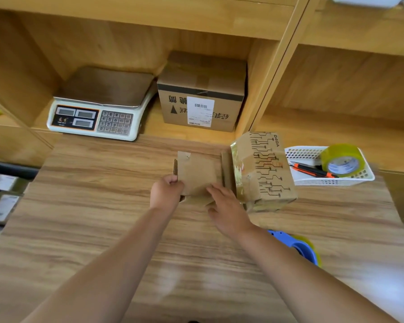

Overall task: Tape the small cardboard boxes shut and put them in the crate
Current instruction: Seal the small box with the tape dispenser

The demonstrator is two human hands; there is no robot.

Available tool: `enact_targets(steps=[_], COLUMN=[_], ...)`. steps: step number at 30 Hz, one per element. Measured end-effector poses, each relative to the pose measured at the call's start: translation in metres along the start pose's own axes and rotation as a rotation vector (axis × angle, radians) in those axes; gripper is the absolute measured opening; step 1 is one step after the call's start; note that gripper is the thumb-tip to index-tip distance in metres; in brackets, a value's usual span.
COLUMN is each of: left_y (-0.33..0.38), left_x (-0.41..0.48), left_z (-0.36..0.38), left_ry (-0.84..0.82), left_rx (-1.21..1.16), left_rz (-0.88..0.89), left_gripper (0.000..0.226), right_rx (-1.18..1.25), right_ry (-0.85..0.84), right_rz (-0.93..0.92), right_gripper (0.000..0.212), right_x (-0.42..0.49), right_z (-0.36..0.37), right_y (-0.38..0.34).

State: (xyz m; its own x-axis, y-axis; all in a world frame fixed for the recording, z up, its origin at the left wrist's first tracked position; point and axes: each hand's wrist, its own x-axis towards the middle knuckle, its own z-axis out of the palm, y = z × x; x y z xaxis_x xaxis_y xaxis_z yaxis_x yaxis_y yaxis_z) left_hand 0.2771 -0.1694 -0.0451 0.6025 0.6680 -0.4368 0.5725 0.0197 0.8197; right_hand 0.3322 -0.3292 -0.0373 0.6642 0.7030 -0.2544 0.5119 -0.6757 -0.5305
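Observation:
A small plain cardboard box (200, 173) lies in the middle of the wooden table (103, 206) with its flaps loose. My left hand (166, 191) grips its near left edge with curled fingers. My right hand (226, 206) lies flat on the box's near right flap, fingers straight. Right beside it stands a taped box (264, 169) printed with black circuit-like lines. A blue tape dispenser (299, 247) with yellowish tape sits behind my right forearm, partly hidden. No crate is in view.
A white basket (313, 180) at the right holds a roll of clear tape (342, 159) and an orange-black cutter (313, 171). On the shelf behind stand a weighing scale (98, 106) and a larger labelled carton (201, 94). Papers lie off the table's left edge.

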Motion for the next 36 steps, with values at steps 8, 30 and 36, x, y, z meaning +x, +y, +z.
enact_targets(steps=[8, 30, 36], left_y=[-0.005, -0.053, -0.064], left_x=[-0.035, -0.042, -0.031], left_z=[-0.052, -0.086, -0.078], left_ry=[-0.029, -0.121, -0.312], left_rx=[0.220, 0.472, 0.461], left_rz=[0.151, 0.335, 0.135], left_gripper=[0.012, 0.030, 0.035], right_rx=[0.102, 0.395, 0.424], right_ry=[0.055, 0.136, 0.125], right_rz=[0.073, 0.354, 0.430], right_gripper=[0.057, 0.046, 0.042], right_x=[-0.012, -0.054, -0.049], right_z=[0.013, 0.051, 0.063], right_y=[-0.022, -0.049, -0.052])
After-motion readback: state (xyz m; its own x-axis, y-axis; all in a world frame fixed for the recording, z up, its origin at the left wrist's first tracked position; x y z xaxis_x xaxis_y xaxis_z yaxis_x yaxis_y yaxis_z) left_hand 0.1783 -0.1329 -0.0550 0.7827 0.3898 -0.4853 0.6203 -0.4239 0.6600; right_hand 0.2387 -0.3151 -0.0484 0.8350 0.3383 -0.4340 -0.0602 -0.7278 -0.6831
